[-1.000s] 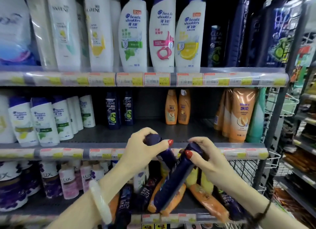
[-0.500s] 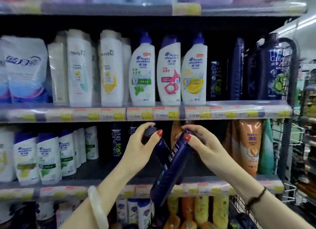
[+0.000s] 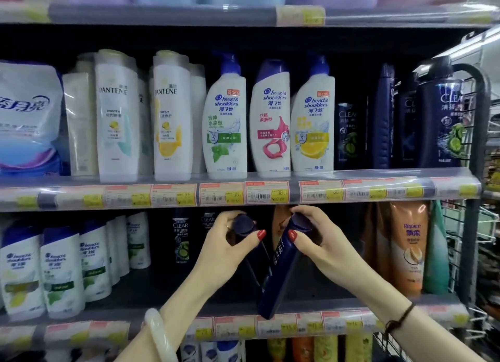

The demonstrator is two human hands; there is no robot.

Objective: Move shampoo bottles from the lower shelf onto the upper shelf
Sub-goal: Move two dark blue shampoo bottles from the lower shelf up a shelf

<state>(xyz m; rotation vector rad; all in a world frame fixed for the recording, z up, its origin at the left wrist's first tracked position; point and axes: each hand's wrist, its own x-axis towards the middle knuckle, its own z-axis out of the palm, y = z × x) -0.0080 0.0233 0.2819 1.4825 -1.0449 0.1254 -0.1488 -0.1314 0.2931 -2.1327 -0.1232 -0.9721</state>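
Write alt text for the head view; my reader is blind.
Two hands, the left hand and right hand, each grip a dark blue Clear shampoo bottle by its cap, raised before the middle shelf, below shelved Head & Shoulders bottles.

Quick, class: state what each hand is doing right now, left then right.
Left hand: closed on a dark bottle, held by its cap end.
Right hand: closed on a navy bottle, tilted.

2 dark blue shampoo bottles (image 3: 281, 269), caps up and tilted, held just under the upper shelf (image 3: 243, 191).
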